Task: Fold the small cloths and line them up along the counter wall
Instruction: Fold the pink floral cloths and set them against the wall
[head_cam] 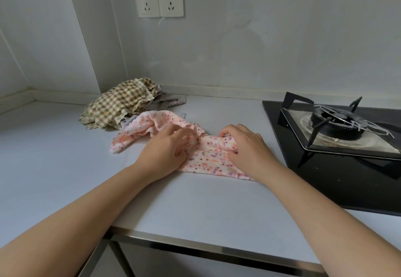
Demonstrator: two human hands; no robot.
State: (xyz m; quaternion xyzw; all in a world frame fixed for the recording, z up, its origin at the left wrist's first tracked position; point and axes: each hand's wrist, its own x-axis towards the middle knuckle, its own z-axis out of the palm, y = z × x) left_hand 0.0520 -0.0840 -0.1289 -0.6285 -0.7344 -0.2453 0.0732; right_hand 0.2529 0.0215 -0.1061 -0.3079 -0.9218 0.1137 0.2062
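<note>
A: Where's the pink speckled fabric cloth (208, 155)?
B: Mid-desk (65, 150), crumpled. Left grip (167, 146) & right grip (245, 146) both curled, pinching it. Prob. flattening it before the 1st fold.

A heap of cloths (121, 105) lies near the counter's (195, 207) back edge, against the wall (238, 48). Before it and to its right lies one cloth (208, 157), which we grip with our left hand (167, 148) and right hand (247, 146). The gas hob (338, 129) sits at the counter's right edge.

A pink speckled cloth (208, 157) lies rumpled, a checked cloth (117, 105) and grey cloth (169, 99) heaped behind it.
</note>
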